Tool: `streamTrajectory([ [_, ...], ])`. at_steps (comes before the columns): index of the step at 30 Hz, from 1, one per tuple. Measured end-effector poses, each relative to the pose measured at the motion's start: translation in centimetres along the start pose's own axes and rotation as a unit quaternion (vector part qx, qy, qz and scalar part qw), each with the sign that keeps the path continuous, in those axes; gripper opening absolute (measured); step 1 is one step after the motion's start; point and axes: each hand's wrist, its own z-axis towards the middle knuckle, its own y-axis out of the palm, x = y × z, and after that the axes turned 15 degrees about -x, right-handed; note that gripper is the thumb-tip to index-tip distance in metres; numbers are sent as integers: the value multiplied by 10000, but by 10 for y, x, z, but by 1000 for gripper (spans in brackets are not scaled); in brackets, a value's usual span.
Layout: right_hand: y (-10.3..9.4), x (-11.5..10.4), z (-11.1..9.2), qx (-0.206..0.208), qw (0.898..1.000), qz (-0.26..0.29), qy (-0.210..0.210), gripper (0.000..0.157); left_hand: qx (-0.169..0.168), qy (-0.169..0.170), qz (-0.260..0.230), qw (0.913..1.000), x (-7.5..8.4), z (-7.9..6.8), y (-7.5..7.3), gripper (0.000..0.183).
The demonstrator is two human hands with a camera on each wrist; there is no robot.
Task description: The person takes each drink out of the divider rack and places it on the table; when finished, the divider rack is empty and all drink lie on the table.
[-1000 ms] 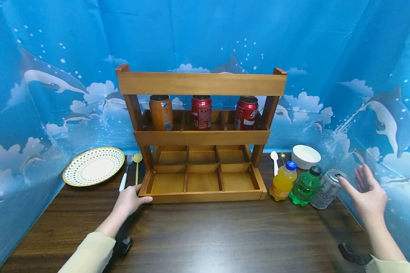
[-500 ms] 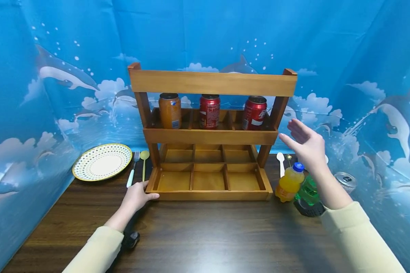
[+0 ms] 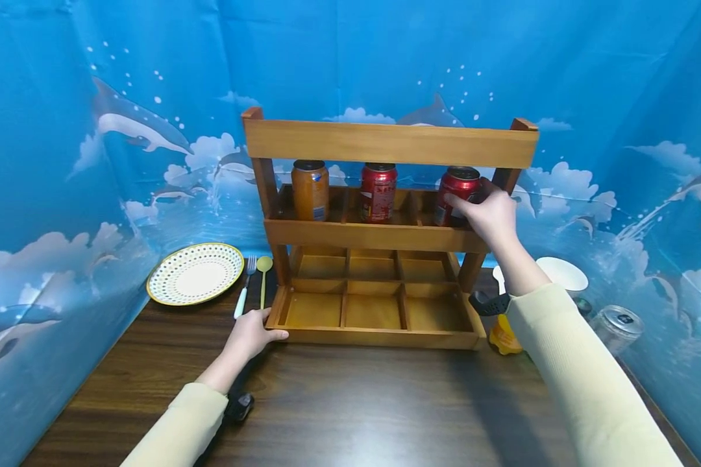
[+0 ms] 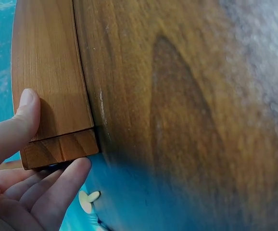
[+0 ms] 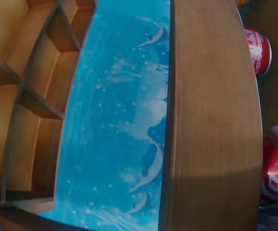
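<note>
A wooden rack (image 3: 380,338) with divided compartments stands on the table. At its front left corner, my left hand (image 3: 250,337) grips the wood; in the left wrist view the thumb (image 4: 28,108) lies on the front board and the fingers wrap round the side. My right hand (image 3: 496,217) holds the red can (image 3: 457,185) in the upper tier's right compartment, thumb on one side and fingers partly hidden behind. That can (image 5: 275,168) also appears at the edge of the right wrist view. Another red can (image 3: 378,194) and an orange can (image 3: 311,193) stand in the other upper compartments.
Left of the rack lie a dotted plate (image 3: 195,274), a fork (image 3: 241,301) and a yellow-green spoon (image 3: 263,266). On the right, my arm partly covers an orange drink bottle (image 3: 504,336), a white bowl (image 3: 563,274), a white spoon (image 3: 499,277) and a silver can (image 3: 618,327).
My right hand has moved left from the far right side, past the bottles, and now holds the right red can. The left hand stays on the rack corner. The head view has shifted slightly.
</note>
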Motion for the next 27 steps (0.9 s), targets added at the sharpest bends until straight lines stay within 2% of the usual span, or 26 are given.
streamTrajectory([
  [6,4,0,4,211,9995,176,-130,73,69,-9,-6,10000,1,-2,-1,68],
  [8,7,3,2,408,9985,176,-314,71,91,-8,-9,10000,2,-2,-1,69],
  [10,11,8,-2,773,9946,112,-678,68,98,2,1,10000,1,-2,-1,70],
  [12,16,13,-7,1262,9845,29,-1218,66,87,-5,16,10000,0,-3,0,71],
  [13,18,17,-11,1561,9757,-19,-1534,65,75,2,21,10000,1,-3,0,71],
  [16,20,22,-25,2394,9402,-41,-2421,65,57,30,47,10000,3,-3,1,70],
  [18,17,21,-35,2700,9190,94,-2870,65,80,52,54,9999,3,-3,1,70],
  [20,13,16,-45,2781,9056,253,-3193,65,108,95,59,9999,3,-3,1,69],
  [23,3,9,-61,2702,8965,505,-3474,64,147,150,65,9998,3,-3,0,66],
  [25,-5,6,-73,2578,8965,651,-3543,64,152,164,64,9997,2,-3,0,66],
  [27,-13,3,-85,2376,9024,823,-3499,64,138,138,44,9998,1,-3,0,66],
])
